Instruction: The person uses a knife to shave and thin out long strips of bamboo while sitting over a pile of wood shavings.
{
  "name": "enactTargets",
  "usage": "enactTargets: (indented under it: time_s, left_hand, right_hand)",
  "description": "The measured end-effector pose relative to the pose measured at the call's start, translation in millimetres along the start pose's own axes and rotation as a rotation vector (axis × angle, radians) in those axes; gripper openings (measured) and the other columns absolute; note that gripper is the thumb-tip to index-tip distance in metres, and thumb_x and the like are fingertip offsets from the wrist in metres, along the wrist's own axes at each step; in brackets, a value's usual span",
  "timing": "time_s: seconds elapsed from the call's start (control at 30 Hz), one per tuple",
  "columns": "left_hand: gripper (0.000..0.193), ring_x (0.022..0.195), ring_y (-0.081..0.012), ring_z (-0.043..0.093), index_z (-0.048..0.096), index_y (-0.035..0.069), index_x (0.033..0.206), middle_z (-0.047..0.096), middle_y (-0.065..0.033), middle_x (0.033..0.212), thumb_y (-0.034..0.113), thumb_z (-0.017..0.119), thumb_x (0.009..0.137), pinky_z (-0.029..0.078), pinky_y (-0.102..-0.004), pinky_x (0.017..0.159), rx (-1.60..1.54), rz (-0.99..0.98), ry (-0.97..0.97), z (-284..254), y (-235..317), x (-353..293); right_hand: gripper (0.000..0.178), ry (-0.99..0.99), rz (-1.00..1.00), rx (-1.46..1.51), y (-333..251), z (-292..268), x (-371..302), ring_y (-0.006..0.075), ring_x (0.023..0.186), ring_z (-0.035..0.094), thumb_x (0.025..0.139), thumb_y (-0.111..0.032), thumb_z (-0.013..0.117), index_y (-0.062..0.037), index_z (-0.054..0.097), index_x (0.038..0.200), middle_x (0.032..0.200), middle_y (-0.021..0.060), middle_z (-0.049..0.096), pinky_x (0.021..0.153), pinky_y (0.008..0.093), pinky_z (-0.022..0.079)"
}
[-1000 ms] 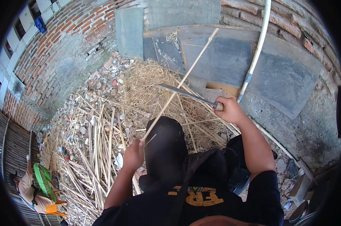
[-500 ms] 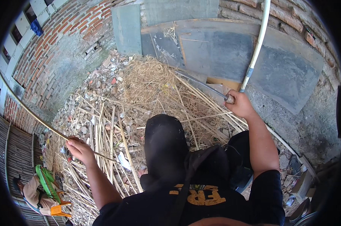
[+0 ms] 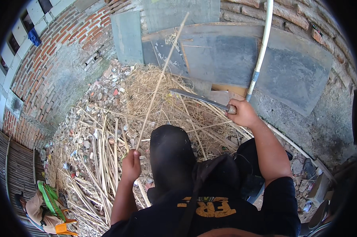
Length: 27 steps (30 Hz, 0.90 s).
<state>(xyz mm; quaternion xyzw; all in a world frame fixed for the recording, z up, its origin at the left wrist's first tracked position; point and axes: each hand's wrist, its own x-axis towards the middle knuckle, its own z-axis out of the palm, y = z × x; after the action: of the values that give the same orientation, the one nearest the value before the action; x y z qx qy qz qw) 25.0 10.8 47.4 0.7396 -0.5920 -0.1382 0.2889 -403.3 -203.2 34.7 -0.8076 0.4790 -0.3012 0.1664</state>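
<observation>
A long, thin bamboo strip [image 3: 159,81] rises from my left hand [image 3: 131,166], which is closed round its lower end. The strip slants up and away to the right, its tip in front of the grey panels. In my right hand [image 3: 243,113] is the wooden handle of a machete [image 3: 200,98]; its long dark blade points left over the straw. Blade and strip are apart. Beneath both hands lie split bamboo strips [image 3: 104,158] and a heap of pale shavings [image 3: 145,89].
Rubble [image 3: 107,89] covers the ground before a brick wall [image 3: 74,39]. Grey panels [image 3: 222,55] lean at the back, with a white pipe [image 3: 262,47] upright at right. Another person [image 3: 38,209] is at lower left by an orange chair [image 3: 64,228]. My dark-clothed knee [image 3: 170,150] is between my hands.
My left hand has moved right and slightly down, swinging the bamboo strip from pointing far left to pointing away ahead. The machete has shifted a little left, its blade now more level.
</observation>
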Motion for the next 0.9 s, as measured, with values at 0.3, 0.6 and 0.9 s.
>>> enactTargets:
  time_s: [0.3,0.6,0.9]
  left_hand:
    - [0.031,0.073,-0.0509,0.061,0.054,0.0,0.092,0.061,-0.0288,0.073,0.028,0.045,0.104,0.045,-0.0572,0.065,0.021,0.017,-0.194,45.9,14.2,-17.7]
    - [0.03,0.068,-0.0493,0.06,0.053,0.0,0.09,0.06,-0.0267,0.069,0.025,0.046,0.104,0.045,-0.0554,0.062,0.104,0.009,-0.233,42.1,17.4,-20.8]
    - [0.025,0.066,-0.0487,0.06,0.055,0.002,0.092,0.06,-0.0246,0.068,0.023,0.046,0.103,0.045,-0.0548,0.059,0.129,0.016,-0.166,39.1,-16.2,-56.0]
  right_hand:
    - [0.033,-0.061,0.001,-0.022,-0.2,5.1,-4.9,0.0366,0.075,0.067,0.074,-0.018,0.076,-0.006,0.065,0.103,0.073,0.0184,0.064,0.067,0.0447,0.051]
    - [0.029,-0.295,-0.055,-0.123,-22.9,23.8,-1.4,0.0381,0.08,0.067,0.072,-0.018,0.073,-0.0102,0.064,0.099,0.08,0.0151,0.068,0.07,0.0491,0.052]
    - [0.031,-0.309,-0.168,-0.112,-31.4,31.0,2.4,0.0377,0.078,0.066,0.07,-0.019,0.074,-0.0101,0.062,0.097,0.077,0.0135,0.066,0.067,0.0496,0.051]
